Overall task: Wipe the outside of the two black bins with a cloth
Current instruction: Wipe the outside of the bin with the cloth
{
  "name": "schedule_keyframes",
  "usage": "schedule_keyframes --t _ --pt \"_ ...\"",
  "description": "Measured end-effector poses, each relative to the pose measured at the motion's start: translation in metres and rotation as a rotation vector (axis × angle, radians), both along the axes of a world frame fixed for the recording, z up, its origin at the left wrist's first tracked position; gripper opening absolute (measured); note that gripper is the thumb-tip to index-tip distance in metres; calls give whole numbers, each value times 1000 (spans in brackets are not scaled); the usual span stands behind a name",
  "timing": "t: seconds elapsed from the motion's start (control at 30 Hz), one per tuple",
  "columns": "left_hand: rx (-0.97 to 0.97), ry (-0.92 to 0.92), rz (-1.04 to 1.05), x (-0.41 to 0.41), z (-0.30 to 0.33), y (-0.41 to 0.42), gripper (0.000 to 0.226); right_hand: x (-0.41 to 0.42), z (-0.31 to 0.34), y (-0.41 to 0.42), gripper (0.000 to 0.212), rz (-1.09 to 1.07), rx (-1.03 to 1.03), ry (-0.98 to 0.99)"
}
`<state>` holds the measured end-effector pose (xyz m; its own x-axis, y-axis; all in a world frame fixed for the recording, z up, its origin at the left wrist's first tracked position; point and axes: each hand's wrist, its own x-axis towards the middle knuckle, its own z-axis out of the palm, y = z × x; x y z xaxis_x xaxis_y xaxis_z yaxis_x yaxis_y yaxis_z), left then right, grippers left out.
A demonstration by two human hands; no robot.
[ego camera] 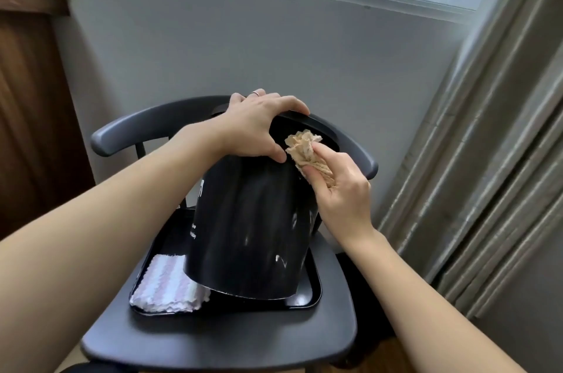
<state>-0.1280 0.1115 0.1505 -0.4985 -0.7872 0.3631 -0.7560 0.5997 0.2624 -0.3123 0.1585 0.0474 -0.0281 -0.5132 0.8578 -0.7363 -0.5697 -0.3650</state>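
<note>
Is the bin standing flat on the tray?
No, the bin is tilted away, its near bottom edge lifted off the tray while the left hand grips its rim.

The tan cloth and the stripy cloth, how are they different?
The tan cloth is crumpled into a wad, while the stripy cloth lies folded flat. The tan cloth is pinched in the right hand against the black bin near its rim; the stripy cloth rests untouched in the black tray, beside the bin's base. The tan cloth is one plain colour; the stripy one has pink and white bands. Both look soft and textured.
</note>
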Motion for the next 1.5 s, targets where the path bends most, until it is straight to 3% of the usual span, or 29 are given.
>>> schedule_keyframes --t 0.3,0.53,0.73,1.0,1.17,1.4,1.5 --pt "80 177 -34 9 -1 -3 79 -12 22 -12 28 20 -43 99" --pt "98 185 -45 16 -4 -5 80 -20 8 -3 21 99 -108 333" --pt "119 176 -63 19 -4 -5 82 -14 35 -24 27 -5 -46 239" --pt "151 194 -46 23 -3 -5 81 -20 15 -3 21 109 -115 441" --pt "154 201 -49 19 -2 -4 82 -15 38 -17 24 -18 -63 291" --pt "204 196 11 22 -3 -8 80 -22 -20 19 19 223 -85 458" --pt "212 196 7 21 -3 -6 80 -25 -12 16 18 199 -81 485"
